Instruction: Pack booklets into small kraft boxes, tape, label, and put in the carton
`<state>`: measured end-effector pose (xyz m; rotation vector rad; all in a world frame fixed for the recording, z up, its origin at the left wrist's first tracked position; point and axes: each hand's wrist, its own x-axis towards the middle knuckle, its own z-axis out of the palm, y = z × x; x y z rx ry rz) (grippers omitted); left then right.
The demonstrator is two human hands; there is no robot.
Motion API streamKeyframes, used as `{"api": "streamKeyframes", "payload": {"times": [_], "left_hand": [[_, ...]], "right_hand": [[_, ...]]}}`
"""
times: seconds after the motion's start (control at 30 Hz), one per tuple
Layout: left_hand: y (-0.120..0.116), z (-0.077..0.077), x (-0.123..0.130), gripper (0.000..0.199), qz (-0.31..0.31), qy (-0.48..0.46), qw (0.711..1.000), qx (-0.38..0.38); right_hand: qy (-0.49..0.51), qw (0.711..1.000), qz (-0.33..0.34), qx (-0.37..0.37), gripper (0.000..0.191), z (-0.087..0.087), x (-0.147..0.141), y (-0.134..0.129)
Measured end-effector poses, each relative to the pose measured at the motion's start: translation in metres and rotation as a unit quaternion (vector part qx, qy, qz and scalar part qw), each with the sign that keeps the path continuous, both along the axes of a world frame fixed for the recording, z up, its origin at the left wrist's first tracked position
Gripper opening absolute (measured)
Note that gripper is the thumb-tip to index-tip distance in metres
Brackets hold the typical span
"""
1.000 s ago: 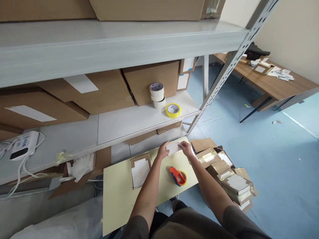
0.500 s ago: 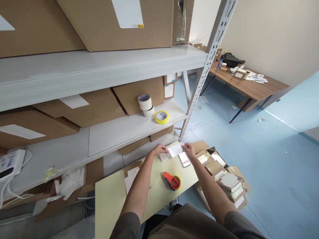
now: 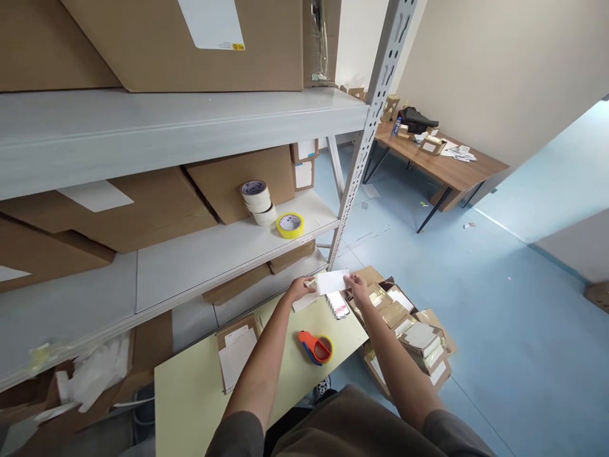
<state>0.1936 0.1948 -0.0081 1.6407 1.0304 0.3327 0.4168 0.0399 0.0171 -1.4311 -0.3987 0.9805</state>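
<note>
Over the far end of the pale yellow table (image 3: 190,393), my right hand (image 3: 356,285) pinches the right end of a white paper (image 3: 332,282). My left hand (image 3: 301,289) is closed at the left, its fingertips on a small pale piece too small to make out, beside the paper's left edge. Beneath the hands lie a flat pale item (image 3: 304,303) and a phone (image 3: 337,305) with a lit screen. Nearer me is a red-orange tape dispenser (image 3: 314,347) with a yellow roll. White sheets (image 3: 238,355) rest on cardboard at the table's left.
A grey metal shelf (image 3: 190,124) with large cartons (image 3: 242,181) runs along the left and front. White tape rolls (image 3: 257,202) and a yellow roll (image 3: 290,225) sit on it. Packed small boxes (image 3: 419,336) stand right of the table. A brown desk (image 3: 442,152) is farther back.
The view has turned right, so things appear shifted left. The white paper has levelled out, and my left fingers now sit apart from its left edge.
</note>
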Motion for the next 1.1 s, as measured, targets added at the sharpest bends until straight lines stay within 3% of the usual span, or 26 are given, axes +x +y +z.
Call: {"api": "streamKeyframes", "payload": {"times": [0.1,0.23,0.43,0.47,0.53,0.63,0.7,0.8,0.97,1.1], "left_hand": [[-0.01,0.012,-0.001,0.062,0.047,-0.026,0.998,0.03],[-0.029,0.04,-0.029,0.054,0.08,-0.075,0.994,-0.022],[-0.079,0.078,-0.081,0.059,0.032,-0.151,0.984,-0.093],[-0.088,0.083,-0.089,0.056,0.047,-0.155,0.982,-0.101],[-0.103,0.091,-0.105,0.055,0.133,-0.178,0.969,-0.105],[-0.12,0.102,-0.127,0.057,0.312,-0.244,0.915,-0.081],[-0.129,0.109,-0.138,0.056,0.382,-0.276,0.88,-0.068],[-0.139,0.117,-0.148,0.055,0.407,-0.295,0.861,-0.07],[-0.143,0.121,-0.147,0.057,0.398,-0.287,0.869,-0.06],[-0.143,0.131,-0.146,0.064,0.456,-0.165,0.872,0.07]], "right_hand": [[0.003,1.0,0.022,0.022,0.046,0.013,-0.01,-0.002],[-0.019,0.997,0.064,0.049,0.044,0.035,-0.026,0.001],[-0.054,0.976,0.195,0.083,0.037,0.072,-0.077,0.025],[-0.061,0.973,0.206,0.084,0.04,0.077,-0.088,0.029],[-0.068,0.971,0.212,0.08,0.048,0.084,-0.11,0.031],[-0.06,0.959,0.27,0.06,0.049,0.089,-0.143,0.021],[-0.045,0.936,0.344,0.059,0.043,0.088,-0.162,0.008],[-0.028,0.915,0.393,0.086,0.037,0.089,-0.185,-0.01],[-0.036,0.919,0.377,0.107,0.032,0.097,-0.195,-0.017],[-0.04,0.924,0.36,0.122,0.033,0.102,-0.188,-0.016]]}}
